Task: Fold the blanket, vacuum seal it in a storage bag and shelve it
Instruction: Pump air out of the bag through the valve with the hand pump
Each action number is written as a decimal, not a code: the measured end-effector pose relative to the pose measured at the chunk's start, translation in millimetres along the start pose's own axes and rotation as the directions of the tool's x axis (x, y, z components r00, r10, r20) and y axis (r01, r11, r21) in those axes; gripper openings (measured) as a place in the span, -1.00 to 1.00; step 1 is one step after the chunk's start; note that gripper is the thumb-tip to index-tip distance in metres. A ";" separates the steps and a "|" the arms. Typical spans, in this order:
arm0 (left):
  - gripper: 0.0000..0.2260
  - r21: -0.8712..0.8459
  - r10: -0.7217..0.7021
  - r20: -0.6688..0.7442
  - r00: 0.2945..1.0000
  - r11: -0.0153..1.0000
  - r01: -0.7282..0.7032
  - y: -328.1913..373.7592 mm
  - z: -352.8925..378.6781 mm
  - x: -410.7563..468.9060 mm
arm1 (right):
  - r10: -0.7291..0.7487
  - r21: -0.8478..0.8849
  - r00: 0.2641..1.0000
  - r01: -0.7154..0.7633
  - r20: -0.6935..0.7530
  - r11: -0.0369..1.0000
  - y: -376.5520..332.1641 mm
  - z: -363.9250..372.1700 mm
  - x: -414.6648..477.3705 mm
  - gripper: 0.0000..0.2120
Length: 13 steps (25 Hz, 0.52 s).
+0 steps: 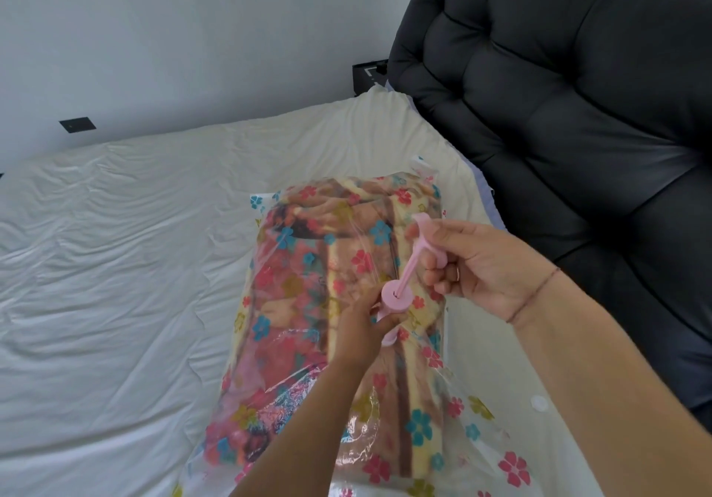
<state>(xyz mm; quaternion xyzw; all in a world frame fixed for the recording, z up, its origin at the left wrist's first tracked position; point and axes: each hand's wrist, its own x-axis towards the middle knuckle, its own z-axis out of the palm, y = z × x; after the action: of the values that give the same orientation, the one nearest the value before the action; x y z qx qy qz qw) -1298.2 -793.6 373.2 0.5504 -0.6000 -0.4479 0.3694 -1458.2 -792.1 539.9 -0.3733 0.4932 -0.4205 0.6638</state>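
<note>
A clear flower-printed plastic storage bag (481, 431) lies flat, centre-right, holding a folded multicoloured blanket (304, 265). A pink plastic hand pump (397, 297) stands on its middle, plunger drawn out.

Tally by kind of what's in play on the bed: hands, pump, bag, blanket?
Hands: 2 (left hand, right hand, both gripping the pump)
Pink hand pump: 1
Storage bag: 1
Blanket, inside the bag: 1
Total: 5
</note>
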 end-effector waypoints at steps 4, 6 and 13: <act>-0.57 0.032 0.002 0.010 1.000 0.999 -0.002 6.8 3.6 -6.1 | 0.153 -0.236 0.984 -0.171 -0.095 0.957 40.5 20.2 4.1 -0.73; -0.56 0.006 0.006 0.005 1.000 1.000 -0.006 8.7 2.8 -4.3 | 0.084 -0.294 0.991 -0.110 -0.101 0.949 25.9 20.1 3.5 -0.68; -0.59 -0.012 -0.012 0.008 1.000 1.000 0.012 4.2 3.6 -4.8 | 0.002 -0.391 0.988 -0.063 -0.154 0.918 30.4 26.2 3.3 -0.63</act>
<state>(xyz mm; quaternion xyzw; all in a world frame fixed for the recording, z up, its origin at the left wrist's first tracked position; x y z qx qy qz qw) -1302.4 -788.4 376.3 0.5500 -0.5956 -0.4557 0.3677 -1426.4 -781.9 517.2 -0.4583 0.6226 -0.3283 0.5427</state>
